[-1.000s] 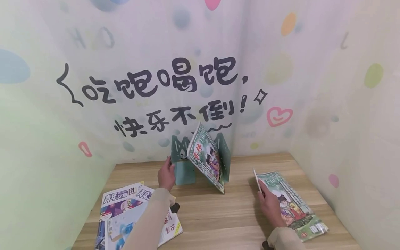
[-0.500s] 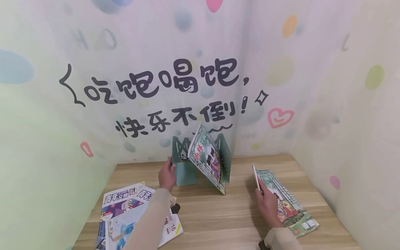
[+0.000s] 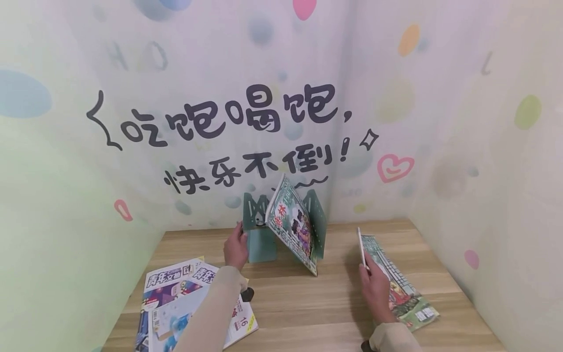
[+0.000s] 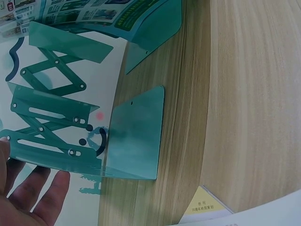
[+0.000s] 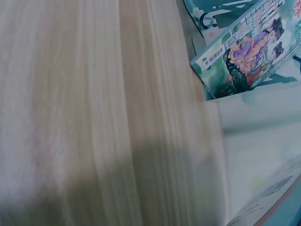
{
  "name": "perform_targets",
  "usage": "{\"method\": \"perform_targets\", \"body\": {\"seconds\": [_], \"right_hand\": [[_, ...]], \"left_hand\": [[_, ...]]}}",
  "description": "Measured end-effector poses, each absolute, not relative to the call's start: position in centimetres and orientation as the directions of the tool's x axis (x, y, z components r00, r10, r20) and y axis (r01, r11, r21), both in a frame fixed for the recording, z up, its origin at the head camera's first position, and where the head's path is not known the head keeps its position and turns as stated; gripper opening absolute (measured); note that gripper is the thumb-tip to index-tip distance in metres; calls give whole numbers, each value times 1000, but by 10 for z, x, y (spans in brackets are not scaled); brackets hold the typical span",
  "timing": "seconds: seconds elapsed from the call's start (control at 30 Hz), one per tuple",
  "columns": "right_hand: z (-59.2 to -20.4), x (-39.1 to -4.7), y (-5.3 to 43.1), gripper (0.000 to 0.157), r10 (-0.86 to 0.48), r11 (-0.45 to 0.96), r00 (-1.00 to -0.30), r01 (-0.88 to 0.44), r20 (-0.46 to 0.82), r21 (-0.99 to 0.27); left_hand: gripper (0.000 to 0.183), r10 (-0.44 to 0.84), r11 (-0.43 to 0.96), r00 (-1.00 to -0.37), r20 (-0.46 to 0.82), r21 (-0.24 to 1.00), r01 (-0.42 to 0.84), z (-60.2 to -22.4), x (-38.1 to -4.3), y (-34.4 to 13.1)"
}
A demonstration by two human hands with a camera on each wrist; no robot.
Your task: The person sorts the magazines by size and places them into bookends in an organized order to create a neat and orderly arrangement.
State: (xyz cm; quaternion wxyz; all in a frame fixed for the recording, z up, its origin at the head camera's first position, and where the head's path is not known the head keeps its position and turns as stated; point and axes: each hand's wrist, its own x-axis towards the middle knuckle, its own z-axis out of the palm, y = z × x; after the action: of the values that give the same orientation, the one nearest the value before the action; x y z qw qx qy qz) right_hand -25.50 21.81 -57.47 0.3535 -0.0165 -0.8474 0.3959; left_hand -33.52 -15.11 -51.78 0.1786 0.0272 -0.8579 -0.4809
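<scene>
My left hand [image 3: 236, 249] grips the left end of a green folding bookend [image 3: 261, 244] that stands against the wall at the back of the table. In the left wrist view its zigzag links [image 4: 54, 75] are spread and the fingers lie along the end panel's outer side. One magazine [image 3: 292, 225] leans at a slant between the panels, its front corner sticking out. Right of the bookend, my right hand [image 3: 377, 291] holds a second magazine [image 3: 402, 291] by its left edge, cover tilted to the right. Only a corner of this held magazine [image 5: 282, 202] shows in the right wrist view.
Several magazines [image 3: 164, 303] lie overlapping at the table's left front, partly covered by the left sleeve [image 3: 208, 313]. The wooden table [image 3: 303, 313] is bounded by printed walls [image 3: 220, 49] at the back and sides.
The magazine in my right hand has turned more edge-on, its far side swinging left, and its spine has risen slightly. My left hand and the bookend stay put.
</scene>
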Motion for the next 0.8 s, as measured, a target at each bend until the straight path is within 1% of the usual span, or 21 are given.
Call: {"method": "perform_targets", "body": {"seconds": [0.17,0.27,0.5,0.8], "right_hand": [[-567,-253,210,42,322,692,-716,-269,620,-670],[-561,-251,206,42,323,683,-693,-302,645,-666],[-554,-250,198,44,328,695,-626,-347,708,-629],[-548,-249,192,43,330,703,-588,-369,739,-608]], "left_hand": [[43,-228,538,-930,288,833,126,-519,-336,-151],[43,-234,536,-929,288,835,124,-519,-336,-151],[44,-238,530,-932,275,840,113,-520,-338,-152],[43,-242,523,-934,264,846,104,-523,-339,-152]]}}
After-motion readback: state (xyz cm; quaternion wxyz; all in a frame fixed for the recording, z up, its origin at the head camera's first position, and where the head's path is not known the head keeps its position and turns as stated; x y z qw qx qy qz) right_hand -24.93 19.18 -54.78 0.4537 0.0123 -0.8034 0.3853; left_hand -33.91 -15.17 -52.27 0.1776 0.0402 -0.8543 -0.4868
